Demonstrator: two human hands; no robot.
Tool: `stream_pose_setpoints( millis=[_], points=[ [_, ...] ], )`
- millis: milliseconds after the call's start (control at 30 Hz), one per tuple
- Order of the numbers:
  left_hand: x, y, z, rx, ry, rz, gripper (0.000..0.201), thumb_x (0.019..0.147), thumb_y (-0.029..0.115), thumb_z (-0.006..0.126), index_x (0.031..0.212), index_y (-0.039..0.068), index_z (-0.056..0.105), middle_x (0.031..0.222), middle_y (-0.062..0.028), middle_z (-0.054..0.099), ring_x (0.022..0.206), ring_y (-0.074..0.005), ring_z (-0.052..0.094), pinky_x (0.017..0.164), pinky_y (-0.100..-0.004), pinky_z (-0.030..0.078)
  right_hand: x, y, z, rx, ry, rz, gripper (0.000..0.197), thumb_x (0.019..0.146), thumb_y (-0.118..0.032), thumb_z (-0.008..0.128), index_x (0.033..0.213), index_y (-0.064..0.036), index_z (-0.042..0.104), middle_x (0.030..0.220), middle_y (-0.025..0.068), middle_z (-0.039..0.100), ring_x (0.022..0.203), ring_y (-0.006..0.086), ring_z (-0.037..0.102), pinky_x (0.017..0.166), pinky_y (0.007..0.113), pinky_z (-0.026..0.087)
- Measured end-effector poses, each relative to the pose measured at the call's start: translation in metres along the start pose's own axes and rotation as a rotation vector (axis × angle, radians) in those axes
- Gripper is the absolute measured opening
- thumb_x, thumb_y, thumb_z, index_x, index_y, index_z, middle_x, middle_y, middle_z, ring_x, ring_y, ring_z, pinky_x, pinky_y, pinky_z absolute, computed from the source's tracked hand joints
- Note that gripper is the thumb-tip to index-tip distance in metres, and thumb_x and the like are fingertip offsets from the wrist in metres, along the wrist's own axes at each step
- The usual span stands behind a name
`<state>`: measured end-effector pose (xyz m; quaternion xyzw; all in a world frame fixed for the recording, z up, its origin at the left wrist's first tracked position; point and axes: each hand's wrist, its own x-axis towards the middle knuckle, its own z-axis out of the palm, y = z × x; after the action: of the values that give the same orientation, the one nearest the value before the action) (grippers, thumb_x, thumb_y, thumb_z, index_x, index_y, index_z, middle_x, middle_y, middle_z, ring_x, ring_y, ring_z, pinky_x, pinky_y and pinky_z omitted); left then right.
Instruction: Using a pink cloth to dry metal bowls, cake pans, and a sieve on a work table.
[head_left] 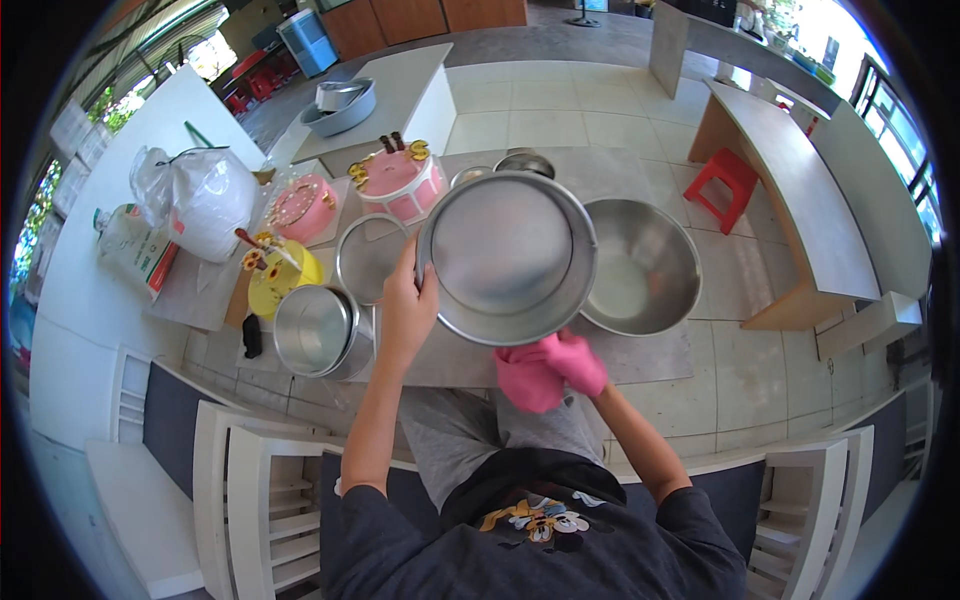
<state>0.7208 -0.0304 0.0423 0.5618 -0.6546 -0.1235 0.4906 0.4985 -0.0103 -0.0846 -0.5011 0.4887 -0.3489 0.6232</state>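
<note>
My left hand (411, 305) grips the left rim of a round silver metal pan (505, 250), thumb over the edge, raised above the table. A bunched pink cloth (530, 375) covers most of my right hand (603, 392), whose fingers are hidden; it is at the pan's lower edge. A large stainless steel bowl (645, 270) lies on the table, partly behind the pan. To the left are nested metal pans (312, 330) and a round metal sieve-like ring (372, 262).
Pink cakes (400, 185) and a yellow cake (282, 275) stand on the left of the grey table (640, 360). Beside them are white plastic bags (215, 200). Small metal bowls (525, 162) sit behind the pan. A red stool (722, 190) stands right, by a long counter (800, 190).
</note>
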Motion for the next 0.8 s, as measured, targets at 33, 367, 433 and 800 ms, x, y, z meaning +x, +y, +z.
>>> stream_pose_setpoints(
  millis=[33,367,433,800],
  points=[
    [-0.008,-0.012,-0.006,-0.040,-0.022,-0.067,0.041,0.080,0.000,0.048,0.121,0.002,0.043,0.065,-0.0122,0.049,0.050,-0.0128,0.039,0.050,-0.0279,0.037,0.003,0.000,0.000,0.001,-0.015,0.003,0.054,0.078,-0.029,0.058,0.122,-0.0037,0.041,0.104,0.0127,0.055,0.096,0.0266,0.054,0.084,0.029,0.040],
    [-0.064,-0.080,-0.024,-0.075,-0.074,-0.196,0.033,0.083,0.008,0.048,0.114,-0.003,0.045,0.094,-0.0143,0.059,0.080,-0.0170,0.056,0.072,-0.0281,0.042,0.053,0.071,0.002,-0.037,-0.045,-0.188,0.040,0.062,-0.023,0.069,0.083,0.0090,0.058,0.073,0.0114,0.062,0.073,0.0148,0.057,0.063,0.033,0.046],
    [-0.071,-0.092,-0.030,-0.151,-0.141,-0.313,0.039,0.084,0.014,0.051,0.119,-0.002,0.043,0.102,-0.0170,0.057,0.090,-0.0199,0.055,0.078,-0.0289,0.041,0.011,0.003,0.012,-0.342,-0.236,-0.358,0.049,0.067,-0.026,0.070,0.102,0.0051,0.057,0.092,0.0146,0.062,0.084,0.0201,0.058,0.075,0.033,0.045],
    [-0.086,-0.008,-0.011,0.095,-0.389,0.015,0.073,0.077,0.035,0.063,0.134,0.005,0.029,0.137,-0.0210,0.029,0.129,-0.0297,0.026,0.104,-0.0346,0.022,0.036,0.056,-0.015,-0.464,-0.133,-0.191,0.069,0.055,-0.044,0.076,0.100,0.0036,0.054,0.099,0.0183,0.058,0.091,0.0261,0.055,0.078,0.038,0.043]
  ],
)
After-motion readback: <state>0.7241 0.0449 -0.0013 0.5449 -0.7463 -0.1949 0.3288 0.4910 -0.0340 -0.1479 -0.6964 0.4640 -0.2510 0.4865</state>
